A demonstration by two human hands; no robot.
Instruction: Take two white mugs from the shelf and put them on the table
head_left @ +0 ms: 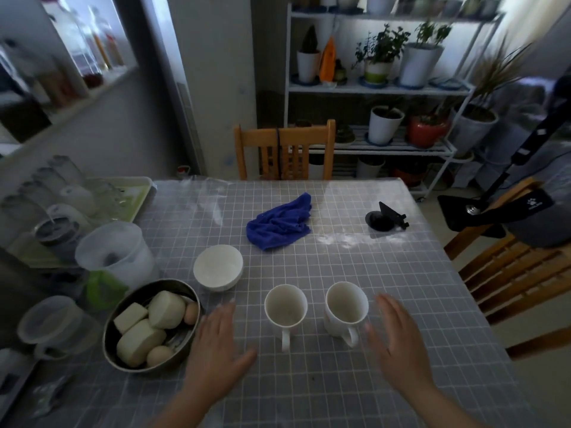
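Item: two white mugs, lower centre of the frame, both set upright on the gridded counter (pixel 340 396) with handles turned toward the wearer.
- Left mug (pixel 285 308): empty, mouth up, handle pointing toward the lower edge of the frame.
- Right mug (pixel 346 305): empty, upright, just beside the first but not touching; a faint mark is seen on its wall, too small to read.

Hands: left hand (pixel 216 344) and right hand (pixel 398 341) are held flat and spread on either side of the pair, near but apart from them. Each grip is released; nothing is held.

Handling, as judged: glazed ceramic, rigid, moderately light when empty, smooth and somewhat slippery, breakable if knocked or dropped. Best taken by the handle loop, or around the body.

Neighbours: white bowl (pixel 218 267) above left; metal pan of buns and eggs (pixel 151 325) at left; blue cloth (pixel 279 222) in mid-frame.

Status, as judged: placement appears complete.
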